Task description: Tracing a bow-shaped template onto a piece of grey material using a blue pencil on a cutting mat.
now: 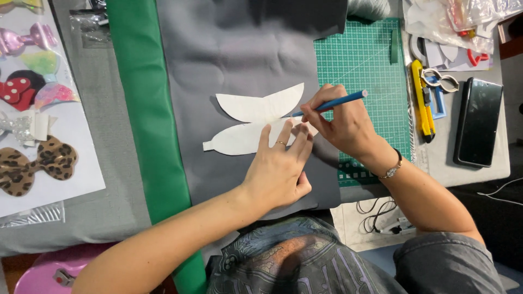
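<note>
Two hands worked the white bow-shaped paper template lying on grey fabric: the left hand pressed it open-palmed, the right hand pinched a blue pencil. Looser pressure could probably have let the template slide and spoil the traced line.

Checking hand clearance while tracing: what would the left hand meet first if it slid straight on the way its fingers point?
Probably just the white paper template that the left hand already presses; beyond it, bare grey fabric.

White paper template, bow-shaped with two pointed lobes and a small tab at the 9 o'clock end, is laid flat on grey fabric. Its 3 o'clock part is pressed by fingers. Blue pencil is held tilted, tip on the template's 3 o'clock edge, top pointing to 2 o'clock.
</note>
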